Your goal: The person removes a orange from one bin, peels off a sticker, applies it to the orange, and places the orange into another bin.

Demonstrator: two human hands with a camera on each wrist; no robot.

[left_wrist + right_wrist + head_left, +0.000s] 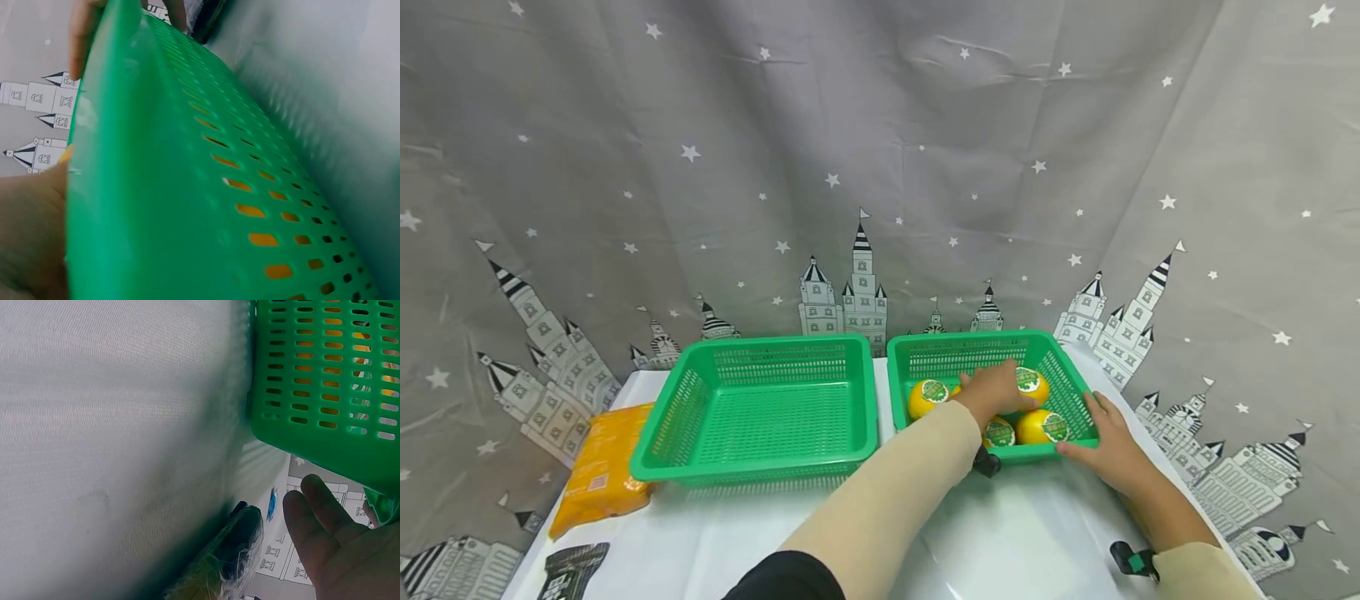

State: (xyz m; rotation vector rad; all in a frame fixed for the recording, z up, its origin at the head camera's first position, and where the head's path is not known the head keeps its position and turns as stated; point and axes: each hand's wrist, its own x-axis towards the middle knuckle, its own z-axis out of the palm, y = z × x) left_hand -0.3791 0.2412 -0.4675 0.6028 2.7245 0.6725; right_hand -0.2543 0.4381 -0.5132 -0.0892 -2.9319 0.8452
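Note:
My left hand (992, 393) reaches down into the right green basket (917, 346), over round yellow-orange fruits (1033, 427) with green labels. Its fingertips are hidden among the fruits, so I cannot tell whether they grip one. At the basket's front right corner, my right hand (1116, 450) touches the rim with thumb and fingers spread apart. The right wrist view has the fingers (319, 512) extended beside the basket's outer wall (331, 437). In the left wrist view, the basket's slotted side (250, 187) fills the middle and orange colour shows through its slots.
A second green basket (782, 408), with a bare bottom, stands to the left. Beside it lie an orange packet (602, 462) and a black packet (572, 571). A clear-wrapped item (231, 556) lies near the right hand. A grey castle-print curtain (880, 167) hangs behind the white table (1015, 533).

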